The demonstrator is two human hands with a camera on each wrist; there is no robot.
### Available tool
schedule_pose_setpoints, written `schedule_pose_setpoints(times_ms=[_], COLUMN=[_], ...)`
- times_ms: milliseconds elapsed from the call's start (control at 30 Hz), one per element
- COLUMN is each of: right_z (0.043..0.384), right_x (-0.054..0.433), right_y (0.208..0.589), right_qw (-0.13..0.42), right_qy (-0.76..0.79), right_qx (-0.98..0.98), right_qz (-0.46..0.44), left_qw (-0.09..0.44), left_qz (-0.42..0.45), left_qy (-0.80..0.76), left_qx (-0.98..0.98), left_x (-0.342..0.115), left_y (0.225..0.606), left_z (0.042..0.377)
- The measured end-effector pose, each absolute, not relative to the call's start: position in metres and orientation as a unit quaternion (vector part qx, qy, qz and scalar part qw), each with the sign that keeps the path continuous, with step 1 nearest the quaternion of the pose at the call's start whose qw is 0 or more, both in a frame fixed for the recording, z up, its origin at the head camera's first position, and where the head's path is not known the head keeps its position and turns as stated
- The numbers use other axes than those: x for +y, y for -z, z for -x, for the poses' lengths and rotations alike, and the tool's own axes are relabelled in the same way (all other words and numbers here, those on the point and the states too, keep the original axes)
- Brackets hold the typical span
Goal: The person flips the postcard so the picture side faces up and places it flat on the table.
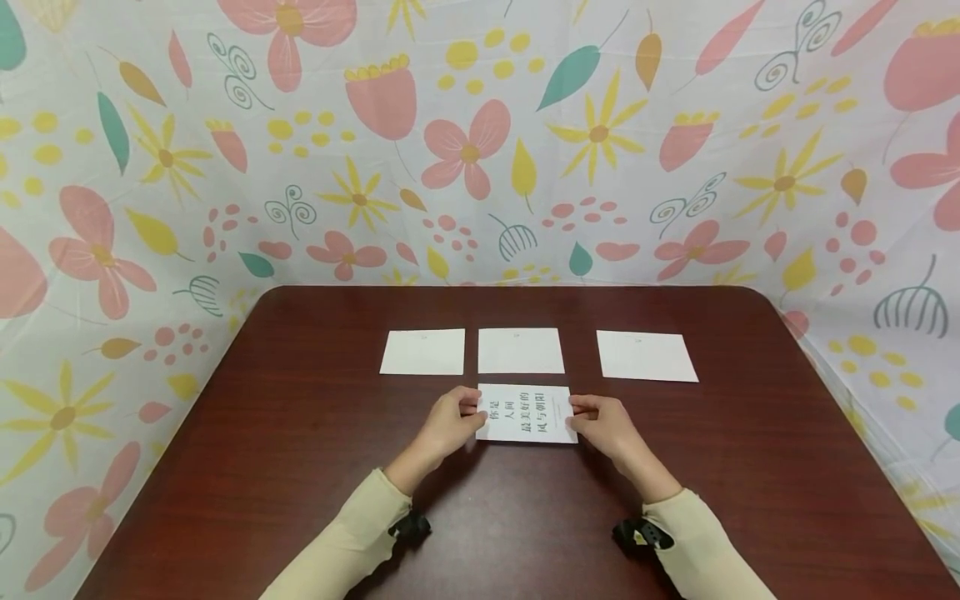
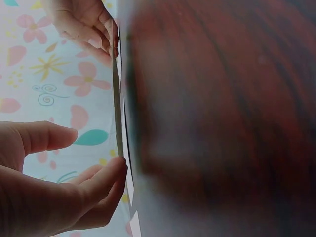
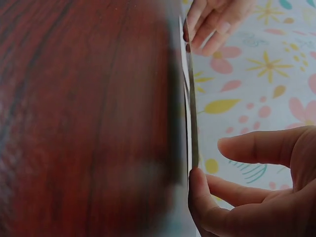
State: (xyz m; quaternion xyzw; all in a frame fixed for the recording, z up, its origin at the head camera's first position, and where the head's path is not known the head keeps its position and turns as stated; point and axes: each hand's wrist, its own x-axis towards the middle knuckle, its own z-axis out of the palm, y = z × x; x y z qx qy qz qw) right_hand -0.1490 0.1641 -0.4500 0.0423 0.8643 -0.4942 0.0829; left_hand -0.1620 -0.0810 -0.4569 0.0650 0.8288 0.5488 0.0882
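A white card printed with dark Chinese characters (image 1: 522, 414) lies between my two hands, its text turned sideways. At its left end, my left hand (image 1: 447, 425) touches the edge with its fingertips. My right hand (image 1: 606, 426) does likewise at the right end. Both wrist views show the card edge-on as a thin strip (image 2: 117, 98). There, the left thumb (image 2: 52, 137) stands apart from the card, and so does the right thumb (image 3: 256, 145). Whether the card rests fully on the table cannot be told.
Three white cards lie in a row farther back: a left card (image 1: 423, 352), a middle card (image 1: 521, 351) and a right card (image 1: 647, 356), with a wider gap before the right one. Under them is a dark brown wooden table (image 1: 315, 433). A flowered cloth (image 1: 465, 208) hangs behind it.
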Motion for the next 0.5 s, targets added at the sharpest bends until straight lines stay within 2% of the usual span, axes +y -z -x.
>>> schedule_pose_setpoints(times_ms=[500], right_z=[0.1502], right_x=[0.1629], right_y=[0.4517], right_qw=[0.098], right_qy=[0.495], right_qx=[0.862], right_qz=[-0.039], left_qw=[0.109], left_qz=[-0.058], left_qy=[-0.529], left_qx=[0.839], left_x=[-0.0781], left_y=[0.4587], left_z=[0.1655])
